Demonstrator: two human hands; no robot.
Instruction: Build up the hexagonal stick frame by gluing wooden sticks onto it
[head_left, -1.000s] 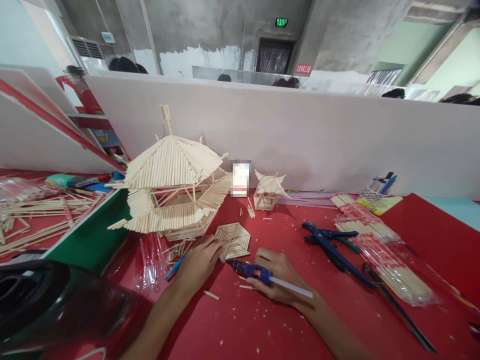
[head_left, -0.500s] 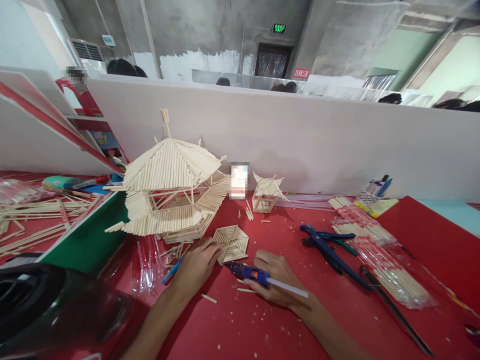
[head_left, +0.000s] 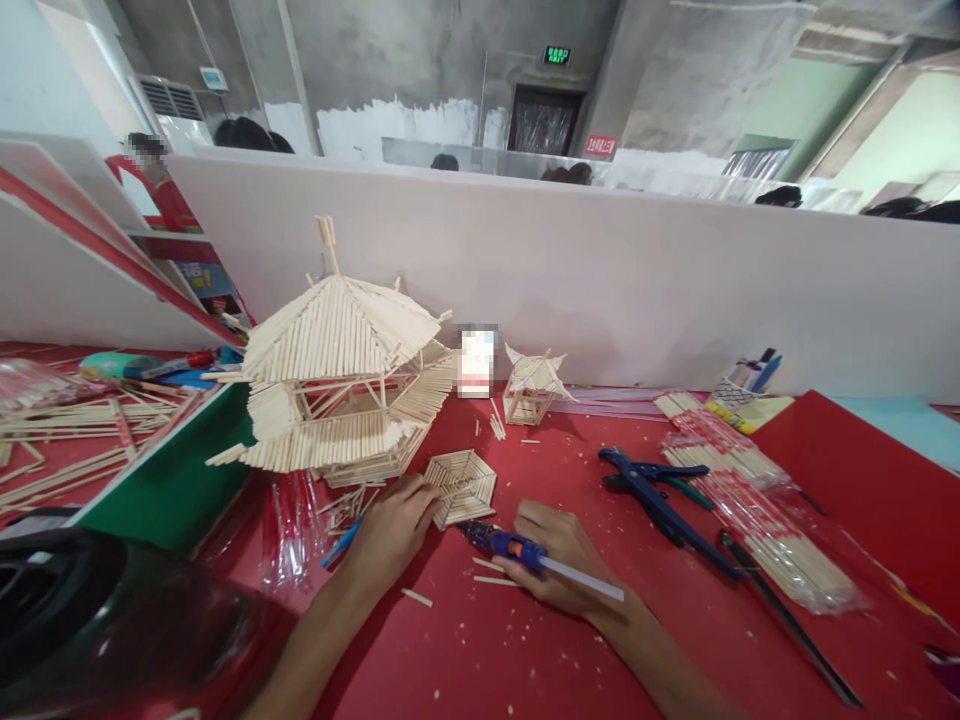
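Reaching over the red desk (head_left: 637, 650) in the head view, the person's two hands work apart from each other, near the middle. The left hand (head_left: 394, 525) has its fingertips at the left edge of a flat, hexagonal stick panel (head_left: 463, 485), which lies on the desk with sticks set in rings like a web; whether those fingers pinch the edge or merely press on it, I cannot tell. The right hand (head_left: 559, 555) is wrapped around a blue glue gun (head_left: 517, 548), whose pale glue stick (head_left: 585, 580) juts out of the back toward the wrist. The dark nozzle points left, just beside the panel's near edge; contact between the two is unclear. Short loose sticks (head_left: 495, 580) lie by the right hand, and a blue pen-like object (head_left: 343, 543) sits beside the left wrist. Behind the left hand stands a large two-tiered stick pavilion (head_left: 345, 335); a much smaller pavilion (head_left: 536, 385) stands farther back, near the white partition (head_left: 637, 290). Well to the right lie a blue-handled cutting tool (head_left: 660, 500), a long dark tool (head_left: 795, 620) and plastic-wrapped bundles of sticks (head_left: 757, 520). A dark, glossy object (head_left: 112, 610) fills the lower left corner.
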